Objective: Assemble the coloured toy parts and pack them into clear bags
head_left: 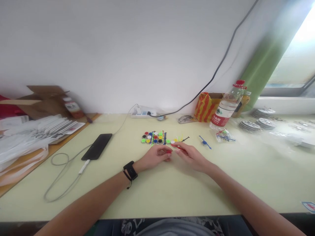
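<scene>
Left hand (154, 156) gripping red disc (169, 152) at fingertips, right hand (192, 156) pinching red strip (180, 148)

Forearms (105, 193) slanted inward from both sides, hands (155, 156) close together, each in a pinch.

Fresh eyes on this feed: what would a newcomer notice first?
Likely the left hand and right hand close together centrally, holding small red pieces just in front of a cluster of colourful discs. Then the big red-capped bottle at the right, beside a red-and-yellow bag, and the black phone on the left.
</scene>
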Available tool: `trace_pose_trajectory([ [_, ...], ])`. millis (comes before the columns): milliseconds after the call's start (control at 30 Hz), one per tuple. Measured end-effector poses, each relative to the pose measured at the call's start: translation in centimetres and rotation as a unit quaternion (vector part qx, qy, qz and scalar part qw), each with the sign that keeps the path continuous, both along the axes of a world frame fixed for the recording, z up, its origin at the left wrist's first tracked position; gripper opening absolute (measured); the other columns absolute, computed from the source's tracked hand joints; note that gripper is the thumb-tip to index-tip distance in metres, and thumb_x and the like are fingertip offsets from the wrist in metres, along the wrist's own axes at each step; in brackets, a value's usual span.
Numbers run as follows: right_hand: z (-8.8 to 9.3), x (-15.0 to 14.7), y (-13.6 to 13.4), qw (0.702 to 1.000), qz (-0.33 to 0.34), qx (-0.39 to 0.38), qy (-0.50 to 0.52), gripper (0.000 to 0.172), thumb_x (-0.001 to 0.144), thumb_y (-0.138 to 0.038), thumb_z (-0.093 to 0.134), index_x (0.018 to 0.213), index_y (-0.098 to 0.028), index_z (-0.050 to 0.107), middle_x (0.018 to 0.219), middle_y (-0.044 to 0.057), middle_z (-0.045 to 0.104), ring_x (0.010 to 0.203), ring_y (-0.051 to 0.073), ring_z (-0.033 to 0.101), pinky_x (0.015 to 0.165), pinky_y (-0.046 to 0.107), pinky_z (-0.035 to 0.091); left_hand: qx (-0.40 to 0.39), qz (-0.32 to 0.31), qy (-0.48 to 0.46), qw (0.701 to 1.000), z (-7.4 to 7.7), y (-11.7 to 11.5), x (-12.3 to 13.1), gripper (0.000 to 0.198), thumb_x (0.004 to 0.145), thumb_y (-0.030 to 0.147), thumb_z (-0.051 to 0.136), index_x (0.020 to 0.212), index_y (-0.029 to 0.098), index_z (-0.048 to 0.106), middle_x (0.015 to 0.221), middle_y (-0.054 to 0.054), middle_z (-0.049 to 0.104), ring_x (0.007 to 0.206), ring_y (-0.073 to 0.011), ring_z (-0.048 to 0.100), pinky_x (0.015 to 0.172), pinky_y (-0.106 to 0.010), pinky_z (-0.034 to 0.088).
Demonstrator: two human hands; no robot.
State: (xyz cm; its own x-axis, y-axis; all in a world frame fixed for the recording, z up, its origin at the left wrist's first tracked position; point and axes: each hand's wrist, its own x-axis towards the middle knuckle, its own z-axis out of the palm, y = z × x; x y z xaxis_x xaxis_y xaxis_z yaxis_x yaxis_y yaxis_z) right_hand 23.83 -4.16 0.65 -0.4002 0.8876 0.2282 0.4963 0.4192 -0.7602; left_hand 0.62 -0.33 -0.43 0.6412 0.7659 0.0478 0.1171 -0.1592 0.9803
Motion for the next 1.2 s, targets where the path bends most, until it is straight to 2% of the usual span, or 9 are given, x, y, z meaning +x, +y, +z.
trace_pose_trajectory([
  [67, 0.2, -0.2, -0.5, 0.999, -0.01, -0.014, 0.028, 0.029, 0.106, -0.045, 0.034, 0.121, -0.025, 0.048, 0.083, 0.0, 0.058, 0.072, 0.018, 0.053, 0.073, 0.032, 0.046, -0.007, -0.001, -0.004, 1.0, 0.0, 0.0, 0.0, 0.037, 0.088, 0.041, 0.074, 0.114, 0.015, 0.073, 0.097, -0.01, 0.074, 0.088, -0.021, 0.072, 0.086, -0.039, 0.06],
  [167, 0.4, -0.6, -0.9, 0.998, -0.014, 0.002, 0.064, 0.022, 0.107, -0.039, 0.028, 0.101, -0.024, 0.045, 0.085, 0.0, 0.051, 0.074, 0.017, 0.046, 0.07, 0.03, 0.042, -0.012, 0.004, -0.005, 1.0, 0.0, 0.0, 0.0, 0.04, 0.084, 0.04, 0.078, 0.117, 0.016, 0.073, 0.096, -0.009, 0.075, 0.089, -0.0204, 0.071, 0.088, -0.038, 0.06],
  [233, 0.3, -0.8, -0.8, 0.998, 0.0, 0.017, 0.061, 0.02, 0.107, -0.036, 0.03, 0.098, -0.024, 0.044, 0.086, 0.001, 0.049, 0.074, 0.018, 0.044, 0.07, 0.03, 0.04, -0.012, 0.004, -0.006, 1.0, 0.2, 0.0, 0.0, 0.04, 0.084, 0.039, 0.078, 0.117, 0.017, 0.074, 0.099, -0.01, 0.076, 0.093, -0.0211, 0.072, 0.09, -0.038, 0.059],
  [367, 0.1, -1.3, -0.7, 0.996, 0.056, 0.014, 0.065, 0.011, 0.106, -0.031, 0.031, 0.112, -0.025, 0.039, 0.085, -0.001, 0.047, 0.075, 0.018, 0.045, 0.073, 0.03, 0.04, 0.017, -0.002, -0.001, 1.0, 0.7, -0.1, 0.1, 0.033, 0.086, 0.039, 0.077, 0.111, 0.018, 0.076, 0.11, -0.011, 0.076, 0.104, -0.0238, 0.071, 0.095, -0.037, 0.057],
  [433, -0.1, -1.5, -0.8, 0.996, 0.074, 0.005, 0.052, 0.012, 0.105, -0.029, 0.033, 0.117, -0.026, 0.035, 0.085, -0.001, 0.048, 0.075, 0.017, 0.046, 0.074, 0.03, 0.041, 0.021, -0.009, -0.008, 1.0, 0.9, -0.3, 0.2, 0.032, 0.087, 0.04, 0.075, 0.111, 0.019, 0.076, 0.114, -0.011, 0.076, 0.106, -0.0244, 0.071, 0.095, -0.037, 0.057],
  [633, -0.6, -1.5, -0.6, 0.997, 0.073, -0.004, 0.023, 0.02, 0.103, -0.025, 0.038, 0.122, -0.026, 0.034, 0.088, 0.0, 0.057, 0.076, 0.017, 0.052, 0.075, 0.031, 0.043, 0.035, -0.004, -0.021, 0.999, 1.0, -0.5, 0.4, 0.032, 0.088, 0.041, 0.073, 0.11, 0.018, 0.076, 0.113, -0.012, 0.076, 0.105, -0.0252, 0.071, 0.094, -0.04, 0.058],
  [867, -0.8, -0.7, 0.0, 0.998, 0.068, -0.009, 0.011, 0.021, 0.101, -0.027, 0.043, 0.122, -0.025, 0.038, 0.072, -0.006, 0.05, 0.065, 0.016, 0.046, 0.064, 0.027, 0.038, 0.056, 0.037, -0.027, 0.997, 0.2, -0.3, 0.1, 0.031, 0.083, 0.038, 0.079, 0.103, 0.015, 0.076, 0.106, -0.013, 0.077, 0.099, -0.0247, 0.072, 0.094, -0.041, 0.058],
  [1000, -0.8, -0.3, 0.2, 0.998, 0.06, -0.006, 0.011, 0.021, 0.101, -0.032, 0.047, 0.12, -0.025, 0.042, 0.071, -0.006, 0.051, 0.065, 0.015, 0.048, 0.061, 0.026, 0.037, 0.059, 0.043, -0.035, 0.997, -0.3, -0.1, 0.1, 0.031, 0.08, 0.038, 0.082, 0.099, 0.014, 0.075, 0.106, -0.013, 0.077, 0.098, -0.0254, 0.072, 0.093, -0.042, 0.058],
  [1200, -1.0, -0.1, 0.3, 0.998, 0.063, 0.001, 0.007, 0.023, 0.1, -0.034, 0.049, 0.121, -0.025, 0.044, 0.071, -0.006, 0.051, 0.064, 0.015, 0.048, 0.06, 0.026, 0.037, 0.074, 0.023, -0.025, 0.997, 0.4, -0.3, 0.1, 0.027, 0.082, 0.04, 0.08, 0.091, 0.015, 0.075, 0.103, -0.013, 0.077, 0.097, -0.0254, 0.073, 0.093, -0.041, 0.057],
])
